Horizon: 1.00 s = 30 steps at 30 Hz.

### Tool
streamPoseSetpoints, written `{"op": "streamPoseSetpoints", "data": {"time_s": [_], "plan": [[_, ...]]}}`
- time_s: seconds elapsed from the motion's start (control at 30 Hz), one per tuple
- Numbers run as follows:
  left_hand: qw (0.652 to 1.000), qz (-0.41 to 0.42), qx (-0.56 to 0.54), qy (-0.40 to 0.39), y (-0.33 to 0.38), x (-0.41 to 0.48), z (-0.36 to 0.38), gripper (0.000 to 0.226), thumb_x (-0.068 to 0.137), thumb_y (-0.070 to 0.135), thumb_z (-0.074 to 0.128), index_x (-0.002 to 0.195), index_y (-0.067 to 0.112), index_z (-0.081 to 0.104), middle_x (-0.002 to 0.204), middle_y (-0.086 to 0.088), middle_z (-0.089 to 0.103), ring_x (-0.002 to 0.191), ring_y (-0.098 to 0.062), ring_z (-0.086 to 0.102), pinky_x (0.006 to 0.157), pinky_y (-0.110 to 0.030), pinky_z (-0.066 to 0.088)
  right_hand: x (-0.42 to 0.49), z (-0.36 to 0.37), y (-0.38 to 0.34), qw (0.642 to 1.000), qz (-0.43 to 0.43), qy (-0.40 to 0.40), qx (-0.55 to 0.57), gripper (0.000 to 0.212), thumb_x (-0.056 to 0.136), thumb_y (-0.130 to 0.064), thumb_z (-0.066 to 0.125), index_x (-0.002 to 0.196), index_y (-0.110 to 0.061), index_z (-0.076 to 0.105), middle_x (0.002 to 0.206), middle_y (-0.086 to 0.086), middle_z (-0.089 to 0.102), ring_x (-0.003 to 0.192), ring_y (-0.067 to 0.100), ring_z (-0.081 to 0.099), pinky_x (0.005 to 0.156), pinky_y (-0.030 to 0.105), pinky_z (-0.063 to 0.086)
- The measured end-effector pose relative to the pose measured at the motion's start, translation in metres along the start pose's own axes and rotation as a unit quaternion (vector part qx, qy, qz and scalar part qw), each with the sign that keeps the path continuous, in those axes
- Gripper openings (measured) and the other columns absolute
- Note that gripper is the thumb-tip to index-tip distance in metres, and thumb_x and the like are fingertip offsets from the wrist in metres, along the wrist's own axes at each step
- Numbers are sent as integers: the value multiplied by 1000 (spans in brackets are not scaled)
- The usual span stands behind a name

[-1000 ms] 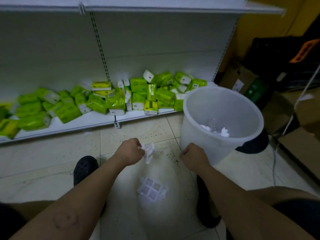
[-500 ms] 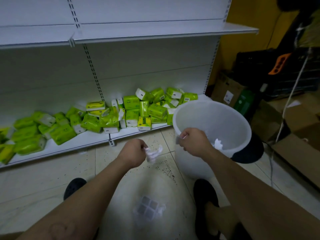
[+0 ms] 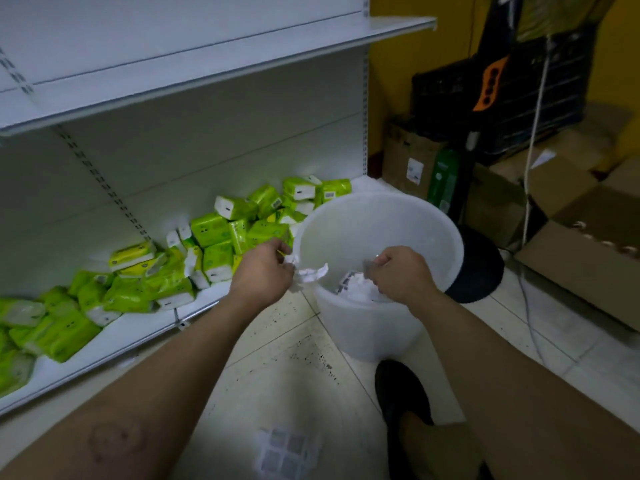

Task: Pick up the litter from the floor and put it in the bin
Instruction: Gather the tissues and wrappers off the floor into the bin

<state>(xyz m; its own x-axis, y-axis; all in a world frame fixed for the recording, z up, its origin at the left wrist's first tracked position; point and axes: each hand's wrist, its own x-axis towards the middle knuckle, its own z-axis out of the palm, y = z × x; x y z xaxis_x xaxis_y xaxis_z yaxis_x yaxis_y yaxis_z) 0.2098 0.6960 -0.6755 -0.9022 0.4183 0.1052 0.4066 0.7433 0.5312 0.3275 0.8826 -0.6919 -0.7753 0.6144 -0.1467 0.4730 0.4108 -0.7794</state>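
The crumpled white paper (image 3: pixel 313 271) is pinched in your left hand (image 3: pixel 263 273) right at the near rim of the white bin (image 3: pixel 381 202), so you're at the drop. Carry it a little further over the opening and let go above the paper scraps (image 3: pixel 360 291) inside. Your right hand (image 3: pixel 398 277) hovers over the bin, fingers curled; I cannot tell whether it holds anything. A clear plastic tray (image 3: pixel 287 452) on the floor (image 3: pixel 277 358) looks like your next pickup.
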Motion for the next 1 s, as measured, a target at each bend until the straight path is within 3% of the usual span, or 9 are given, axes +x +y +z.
{"op": "streamPoseSetpoints", "data": {"time_s": [0.07,0.13,0.2,0.23,0.3,0.43,0.57,0.7,1.0], "plan": [[1000,11,0,11,19,13,15,17,81,21,62,98,23,62,74,7,59,73,-22,61,64,-26,42,8,-9,14,1000,18,18,15,28,85,-30,62,72,-6,67,77,14,69,83,33,66,79,40,55],[999,24,-22,21,36,24,31,20,80,21,62,100,21,62,72,8,59,84,-25,63,68,-28,45,16,-11,26,999,33,19,35,29,85,-30,63,104,-8,65,101,16,68,98,32,63,90,41,52],[998,57,-4,18,49,33,48,38,82,27,63,117,18,56,103,0,64,106,-27,58,86,-34,48,20,-10,34,999,40,-3,24,71,82,-27,65,143,-16,30,133,14,49,121,32,48,104,43,41],[996,80,39,2,54,35,55,51,82,32,64,128,17,49,123,-6,57,118,-28,51,96,-39,44,22,-10,37,999,37,-17,2,84,80,-28,65,148,-21,16,140,13,40,127,33,42,107,45,37],[985,109,126,-45,55,33,67,69,81,41,64,138,16,36,141,-9,42,129,-31,39,103,-46,39,24,-10,42,998,28,-46,-38,89,79,-31,65,149,-23,10,145,12,32,131,33,35,110,46,33],[973,114,175,-95,35,18,75,69,82,49,60,139,19,35,142,-7,42,131,-28,36,104,-46,38,22,-9,41,993,28,-70,-90,87,81,-33,65,149,-23,12,149,14,24,135,33,29,113,46,28],[974,105,153,-132,12,-8,58,68,82,50,60,139,22,36,144,-6,42,134,-25,34,108,-44,35,10,2,23,992,7,-54,-116,86,80,-35,66,148,-29,14,156,9,10,140,33,17,115,47,22],[978,92,139,-121,-14,-33,24,72,81,53,60,141,24,34,147,-3,41,136,-24,34,107,-41,33,-10,21,-6,988,-51,-64,-130,88,77,-38,70,147,-32,18,158,6,8,142,32,15,112,45,23],[987,-3,104,-121,-96,-103,-13,77,79,60,57,143,27,31,150,0,37,138,-22,30,110,-44,32,-73,106,-36,936,-148,-186,-259,94,75,-46,69,149,-33,13,160,3,6,146,25,12,117,44,20]]}}
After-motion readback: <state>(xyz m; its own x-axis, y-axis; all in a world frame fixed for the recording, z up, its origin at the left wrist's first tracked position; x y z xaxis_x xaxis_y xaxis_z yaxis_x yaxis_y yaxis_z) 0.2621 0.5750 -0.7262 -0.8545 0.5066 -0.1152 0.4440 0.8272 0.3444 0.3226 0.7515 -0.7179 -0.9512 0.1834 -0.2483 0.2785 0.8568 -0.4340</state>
